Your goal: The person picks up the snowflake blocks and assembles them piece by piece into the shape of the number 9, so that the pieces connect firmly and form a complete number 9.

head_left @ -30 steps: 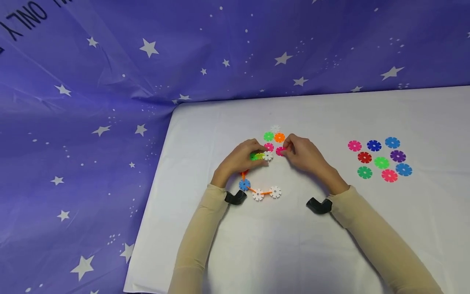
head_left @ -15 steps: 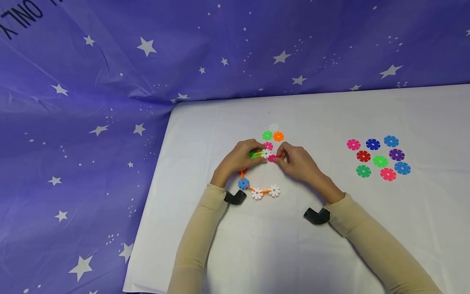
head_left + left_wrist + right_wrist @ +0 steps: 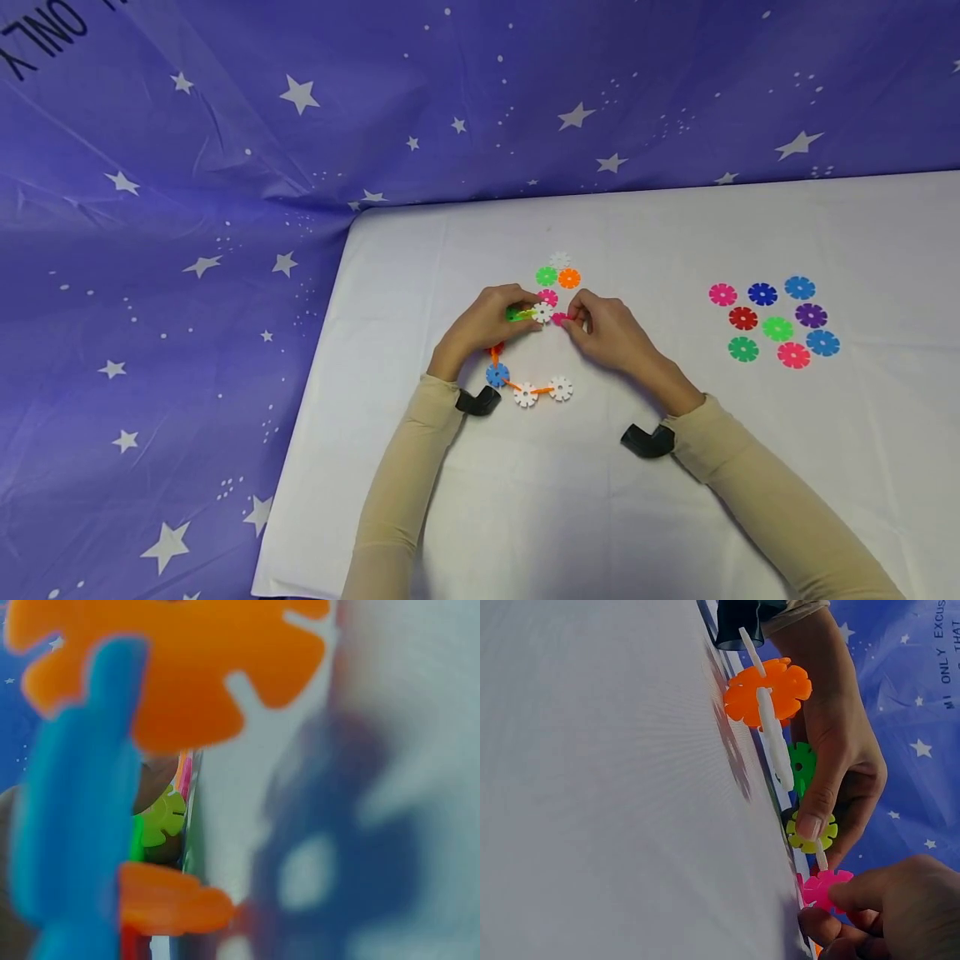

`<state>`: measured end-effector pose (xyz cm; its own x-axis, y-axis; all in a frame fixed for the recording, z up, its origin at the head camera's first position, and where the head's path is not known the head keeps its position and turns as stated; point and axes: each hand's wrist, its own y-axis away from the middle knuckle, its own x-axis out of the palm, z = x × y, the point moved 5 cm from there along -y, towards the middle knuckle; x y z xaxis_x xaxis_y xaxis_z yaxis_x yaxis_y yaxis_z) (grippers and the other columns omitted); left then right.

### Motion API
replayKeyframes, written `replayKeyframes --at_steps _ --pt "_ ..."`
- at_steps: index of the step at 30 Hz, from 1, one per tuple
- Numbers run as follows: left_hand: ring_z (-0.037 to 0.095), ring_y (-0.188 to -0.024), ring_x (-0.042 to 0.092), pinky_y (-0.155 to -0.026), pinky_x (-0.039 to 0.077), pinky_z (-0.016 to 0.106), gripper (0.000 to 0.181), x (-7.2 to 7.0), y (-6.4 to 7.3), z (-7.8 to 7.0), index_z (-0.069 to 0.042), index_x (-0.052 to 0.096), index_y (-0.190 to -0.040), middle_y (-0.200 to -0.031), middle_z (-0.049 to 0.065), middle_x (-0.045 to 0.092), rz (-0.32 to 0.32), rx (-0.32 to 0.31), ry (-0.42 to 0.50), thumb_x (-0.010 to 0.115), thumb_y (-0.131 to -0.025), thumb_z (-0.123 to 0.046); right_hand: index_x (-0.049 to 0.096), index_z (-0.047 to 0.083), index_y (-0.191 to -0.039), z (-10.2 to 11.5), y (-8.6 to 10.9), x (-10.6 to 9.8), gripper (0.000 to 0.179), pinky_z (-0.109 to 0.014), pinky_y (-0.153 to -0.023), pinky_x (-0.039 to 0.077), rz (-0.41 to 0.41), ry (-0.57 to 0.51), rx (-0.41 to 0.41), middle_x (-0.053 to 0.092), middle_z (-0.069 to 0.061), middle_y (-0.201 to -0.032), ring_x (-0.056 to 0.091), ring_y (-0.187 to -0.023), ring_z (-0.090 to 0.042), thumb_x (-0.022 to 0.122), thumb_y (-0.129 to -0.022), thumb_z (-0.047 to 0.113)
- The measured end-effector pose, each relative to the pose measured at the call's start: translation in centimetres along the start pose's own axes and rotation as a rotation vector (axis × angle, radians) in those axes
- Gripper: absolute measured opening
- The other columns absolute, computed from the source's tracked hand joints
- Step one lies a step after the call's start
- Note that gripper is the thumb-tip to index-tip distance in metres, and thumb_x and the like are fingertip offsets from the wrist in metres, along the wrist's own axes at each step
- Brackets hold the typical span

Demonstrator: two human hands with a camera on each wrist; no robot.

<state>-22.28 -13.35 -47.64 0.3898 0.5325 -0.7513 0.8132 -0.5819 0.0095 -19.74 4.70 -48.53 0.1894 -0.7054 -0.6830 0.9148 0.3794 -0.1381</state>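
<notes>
Left of the loose discs (image 3: 777,328) on the white table (image 3: 465,500), my left hand (image 3: 489,318) pinches the chain (image 3: 497,375) at its yellow disc (image 3: 829,834); the white disc (image 3: 543,313) juts out rightward. My right hand (image 3: 611,333), thumb and fingers clamped on a pink disc (image 3: 823,888), holds it at the white one's edge. Notches meshed? Cannot tell. Step, I judge: joining pink to white. Next move calls for aligned slots, then a straight push, left pinch firm.
</notes>
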Motion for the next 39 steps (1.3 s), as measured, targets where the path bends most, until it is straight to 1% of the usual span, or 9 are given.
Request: replayKeyframes --at_steps 3,10,13,21,29,33,39 --pt "0.014 -0.089 0.061 -0.083 0.050 0.024 0.039 0.02 -0.05 -0.08 -0.004 0.070 -0.118 -0.101 0.006 0.070 0.005 -0.004 -0.001 0.078 -0.085 -0.022 0.060 0.007 -0.089 -0.06 0.00 0.01 0.010 -0.028 -0.058 0.038 -0.004 -0.005 0.001 0.061 -0.003 -0.071 0.048 -0.059 -0.015 0.069 -0.087 0.011" --pt "0.014 -0.091 0.063 -0.086 0.051 0.026 0.037 0.07 0.00 0.22 -0.004 0.071 -0.115 -0.104 0.007 0.071 0.000 -0.044 0.012 0.079 -0.084 -0.023 0.063 0.005 -0.087 0.16 0.00 0.22 0.011 -0.027 -0.056 0.037 -0.027 -0.030 -0.011 0.064 -0.004 -0.070 0.046 -0.058 -0.014 0.072 -0.087 0.010" --pt "0.014 -0.092 0.063 -0.086 0.051 0.026 0.037 0.07 0.05 0.39 -0.005 0.071 -0.115 -0.105 0.006 0.071 -0.005 -0.054 0.024 0.078 -0.084 -0.023 0.064 0.004 -0.085 0.07 0.02 0.34 0.011 -0.025 -0.055 0.037 -0.041 -0.044 0.004 0.064 -0.004 -0.070 0.046 -0.057 -0.012 0.073 -0.087 0.011" --pt "0.014 -0.089 0.063 -0.084 0.051 0.025 0.037 0.09 -0.07 0.17 -0.004 0.072 -0.113 -0.103 0.006 0.072 -0.009 -0.034 0.018 0.080 -0.083 -0.024 0.065 0.005 -0.085 -0.13 0.06 0.17 0.011 -0.022 -0.052 0.036 -0.049 -0.116 0.051 0.064 -0.004 -0.070 0.046 -0.055 -0.010 0.073 -0.087 0.012" --pt "0.014 -0.092 0.064 -0.086 0.051 0.026 0.037 0.10 -0.12 0.07 -0.005 0.071 -0.112 -0.105 0.006 0.072 -0.011 -0.044 0.013 0.080 -0.083 -0.025 0.064 0.004 -0.085 -0.17 -0.01 0.17 0.011 -0.022 -0.053 0.037 -0.050 -0.133 0.068 0.066 -0.007 -0.072 0.047 -0.057 -0.012 0.072 -0.087 0.011" --pt "0.014 -0.094 0.065 -0.088 0.051 0.026 0.037 0.02 -0.08 0.14 -0.006 0.072 -0.112 -0.106 0.005 0.072 -0.015 -0.068 0.022 0.080 -0.083 -0.026 0.064 0.004 -0.086 -0.16 0.00 0.13 0.011 -0.023 -0.053 0.036 -0.067 -0.141 0.053 0.065 -0.006 -0.072 0.046 -0.057 -0.012 0.071 -0.087 0.011" --pt "0.014 -0.092 0.065 -0.087 0.051 0.025 0.037 0.29 -0.20 0.03 -0.005 0.072 -0.110 -0.103 0.006 0.073 -0.017 -0.060 0.009 0.080 -0.083 -0.028 0.061 0.008 -0.087 0.01 0.02 0.22 0.012 -0.025 -0.053 0.035 -0.078 -0.103 0.014 0.063 -0.003 -0.072 0.044 -0.056 -0.014 0.072 -0.089 0.015"
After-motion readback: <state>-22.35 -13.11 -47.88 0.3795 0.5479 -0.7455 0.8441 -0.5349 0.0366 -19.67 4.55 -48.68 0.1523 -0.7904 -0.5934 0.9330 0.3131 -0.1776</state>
